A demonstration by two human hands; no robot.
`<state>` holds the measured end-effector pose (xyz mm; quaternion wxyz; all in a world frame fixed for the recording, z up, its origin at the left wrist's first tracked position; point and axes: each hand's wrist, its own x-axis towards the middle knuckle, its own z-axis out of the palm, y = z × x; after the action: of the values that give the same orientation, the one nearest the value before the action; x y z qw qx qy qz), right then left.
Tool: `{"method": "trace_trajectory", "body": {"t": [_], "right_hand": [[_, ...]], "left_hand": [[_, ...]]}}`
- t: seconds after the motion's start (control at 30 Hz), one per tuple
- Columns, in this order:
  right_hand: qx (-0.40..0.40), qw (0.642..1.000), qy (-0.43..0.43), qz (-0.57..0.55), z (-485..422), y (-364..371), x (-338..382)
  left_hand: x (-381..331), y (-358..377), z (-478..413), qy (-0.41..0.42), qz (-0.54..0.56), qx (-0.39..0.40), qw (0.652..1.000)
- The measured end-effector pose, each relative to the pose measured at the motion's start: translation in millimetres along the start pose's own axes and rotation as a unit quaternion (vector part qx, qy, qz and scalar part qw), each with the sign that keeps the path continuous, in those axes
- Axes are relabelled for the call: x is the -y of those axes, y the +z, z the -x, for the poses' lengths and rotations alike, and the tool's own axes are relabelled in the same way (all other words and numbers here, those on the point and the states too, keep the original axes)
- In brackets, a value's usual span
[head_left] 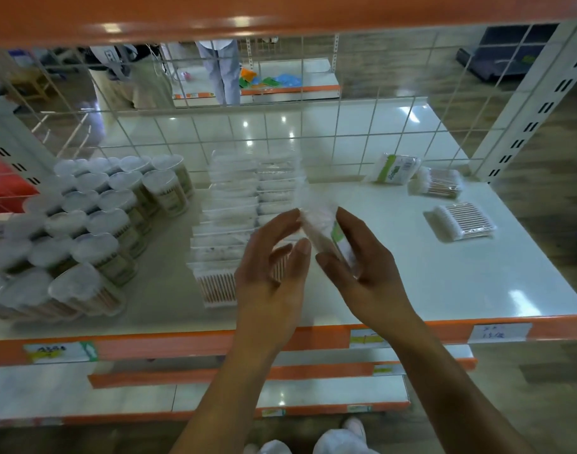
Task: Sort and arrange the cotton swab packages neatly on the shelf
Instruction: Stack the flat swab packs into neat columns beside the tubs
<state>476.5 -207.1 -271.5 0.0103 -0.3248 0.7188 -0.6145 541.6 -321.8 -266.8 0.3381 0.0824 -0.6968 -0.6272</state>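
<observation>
Pinches swab packet (pixel 323 224) in right hand (pixel 369 276), left hand (pixel 270 276) slack-fingered alongside. Advise squaring it between fingertips (pixel 302 249), then seating flush on row (pixel 228 224) beyond.

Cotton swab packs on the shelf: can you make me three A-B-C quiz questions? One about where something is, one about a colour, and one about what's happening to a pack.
1. Where on the shelf do the round cotton swab tubs stand?
A left side
B right side
C front middle

2. What colour is the shelf's front edge?
A blue
B orange
C black

3. The green-labelled cotton swab pack is:
A lying flat on the shelf
B held up off the shelf
C inside a tub

Answers:
1 A: the tubs crowd the left end.
2 B: the strip along the front is orange.
3 B: the right hand grips it and the left hand touches its side.
</observation>
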Motion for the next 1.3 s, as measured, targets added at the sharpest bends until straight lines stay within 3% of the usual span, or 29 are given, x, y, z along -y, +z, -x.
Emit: {"method": "trace_trajectory", "body": {"t": [0.17, 0.4, 0.57, 0.83, 1.0, 1.3], "right_hand": [[-0.018, 0.995, 0.026, -0.097, 2, 10, -5], [-0.024, 0.997, 0.031, -0.065, 5, 19, -7], [-0.013, 0.997, 0.069, -0.012, 13, 20, -13], [-0.015, 0.995, 0.094, 0.039, 22, 31, -25], [-0.014, 0.992, 0.107, 0.070, 24, 36, -29], [-0.013, 0.985, 0.132, 0.106, 23, 44, -32]], "left_hand": [[3, -13, -5, -0.021, -0.032, -0.008, 0.999], [3, -34, -6, 0.002, -0.127, 0.008, 0.992], [9, -49, -2, 0.057, -0.251, 0.019, 0.966], [25, -57, 8, 0.138, -0.456, 0.051, 0.878], [33, -59, 13, 0.134, -0.504, 0.055, 0.851], [37, -60, 12, 0.131, -0.536, 0.043, 0.833]]}}
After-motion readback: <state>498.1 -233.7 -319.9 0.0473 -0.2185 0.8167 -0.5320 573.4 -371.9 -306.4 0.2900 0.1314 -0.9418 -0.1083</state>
